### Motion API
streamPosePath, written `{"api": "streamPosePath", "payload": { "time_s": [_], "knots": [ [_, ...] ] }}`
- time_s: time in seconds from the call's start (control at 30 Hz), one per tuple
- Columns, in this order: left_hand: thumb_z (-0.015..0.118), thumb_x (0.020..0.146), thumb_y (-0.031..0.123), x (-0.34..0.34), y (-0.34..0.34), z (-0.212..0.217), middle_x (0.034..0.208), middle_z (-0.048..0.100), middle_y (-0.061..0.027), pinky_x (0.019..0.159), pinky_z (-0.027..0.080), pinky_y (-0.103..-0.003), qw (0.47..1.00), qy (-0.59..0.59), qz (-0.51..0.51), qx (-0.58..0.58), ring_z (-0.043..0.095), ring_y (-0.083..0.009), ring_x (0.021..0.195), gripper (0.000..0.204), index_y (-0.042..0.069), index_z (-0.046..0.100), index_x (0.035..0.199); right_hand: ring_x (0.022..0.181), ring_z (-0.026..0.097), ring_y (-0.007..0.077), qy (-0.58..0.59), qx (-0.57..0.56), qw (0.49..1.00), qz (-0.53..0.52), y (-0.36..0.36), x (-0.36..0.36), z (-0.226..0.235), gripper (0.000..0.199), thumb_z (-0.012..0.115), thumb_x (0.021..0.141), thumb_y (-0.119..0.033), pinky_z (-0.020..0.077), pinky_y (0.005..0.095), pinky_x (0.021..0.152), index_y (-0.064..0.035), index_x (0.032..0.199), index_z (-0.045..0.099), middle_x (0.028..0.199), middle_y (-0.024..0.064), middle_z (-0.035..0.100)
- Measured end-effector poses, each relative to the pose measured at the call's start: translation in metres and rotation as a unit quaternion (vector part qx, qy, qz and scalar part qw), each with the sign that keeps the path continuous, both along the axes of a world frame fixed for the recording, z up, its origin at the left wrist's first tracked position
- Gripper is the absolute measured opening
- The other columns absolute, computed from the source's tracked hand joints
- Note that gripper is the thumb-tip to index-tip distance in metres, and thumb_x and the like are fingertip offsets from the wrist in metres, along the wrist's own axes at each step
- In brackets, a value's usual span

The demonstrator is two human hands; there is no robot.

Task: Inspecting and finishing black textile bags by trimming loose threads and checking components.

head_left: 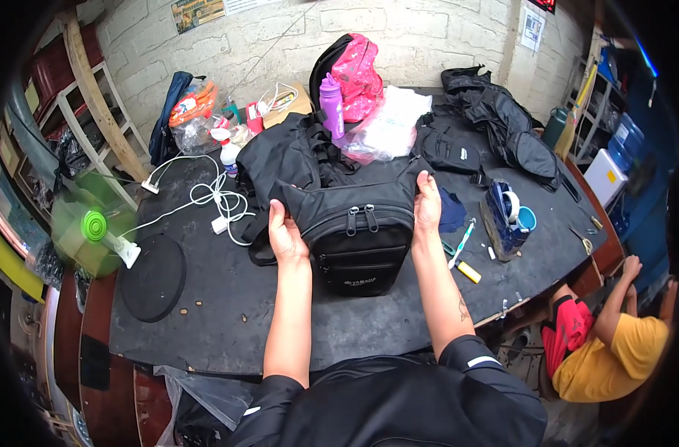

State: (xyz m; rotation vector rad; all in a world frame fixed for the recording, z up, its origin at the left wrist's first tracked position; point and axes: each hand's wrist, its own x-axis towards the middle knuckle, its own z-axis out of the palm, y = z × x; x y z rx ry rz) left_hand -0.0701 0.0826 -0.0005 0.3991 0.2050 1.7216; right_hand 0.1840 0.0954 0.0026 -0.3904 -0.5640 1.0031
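Note:
A black backpack (360, 257) stands on the dark table right before me, its boxy zipped front toward me. Two large zipper pulls hang at the top edge of that front, with straps and loose black fabric bunched behind. My left hand (287, 232) grips the backpack's left side, thumb up, its fingers partly hidden by the fabric. On the opposite upper side, my right hand (427, 203) grips it in the same way, with the fingertips out of sight behind the edge.
On the left, a green fan (93, 226) spins near a white cable (219, 195) and a round black disc (153, 277). A purple bottle (331, 106), pink bag (357, 78) and black bags (496, 119) lie behind. Right: tape dispenser (503, 220), yellow marker (468, 271), seated person (611, 350).

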Motion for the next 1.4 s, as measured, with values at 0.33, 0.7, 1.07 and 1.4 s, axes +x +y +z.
{"api": "streamPosePath", "payload": {
  "time_s": [0.33,0.7,1.07,1.4],
  "knots": [
    [0.063,0.088,0.019,-0.007,0.05,-0.017,0.107,0.063,-0.0078,0.098,0.042,-0.032,0.994,0.022,-0.074,-0.082,0.056,-0.0178,0.105,0.025,0.0,0.059,0.103,0.118,0.049,0.0269,0.049,0.006,0.99,0.135,0.031,0.013,-0.016,0.042,0.039,0.098,-0.032,0.0375,0.0423,0.103,-0.0008,0.127,0.044,0.128,0.0127,0.051],
    [0.056,0.09,0.021,-0.006,0.015,0.041,0.094,0.059,-0.0011,0.077,0.039,-0.024,0.881,0.406,0.243,0.004,0.054,-0.0136,0.088,0.025,0.009,0.055,0.111,0.112,0.052,0.028,0.03,-0.052,0.99,0.126,-0.008,-0.009,0.035,0.038,0.037,0.098,-0.028,0.0375,0.044,0.101,-0.0008,0.122,0.05,0.121,0.0133,0.056],
    [0.058,0.09,0.025,0.016,-0.045,0.183,0.09,0.068,-0.0144,0.073,0.054,-0.03,0.823,0.472,-0.291,0.126,0.067,-0.0194,0.077,0.029,-0.002,0.061,0.101,0.111,0.047,0.0203,-0.501,0.159,0.835,-0.161,-0.073,-0.051,0.102,0.101,0.088,0.053,-0.019,0.0329,0.0361,0.097,-0.0072,0.134,0.029,0.114,0.0062,0.05],
    [0.057,0.083,0.016,-0.032,-0.049,0.151,0.072,0.061,-0.0059,0.048,0.05,-0.029,0.871,0.417,-0.183,0.182,0.059,-0.015,0.05,0.018,0.001,0.059,0.091,0.066,0.048,0.0134,-0.48,0.0,0.744,-0.466,-0.041,0.016,0.07,0.032,0.066,0.062,0.007,0.0422,0.0267,0.062,-0.0042,0.092,0.061,0.073,0.0004,0.049]
  ]
}}
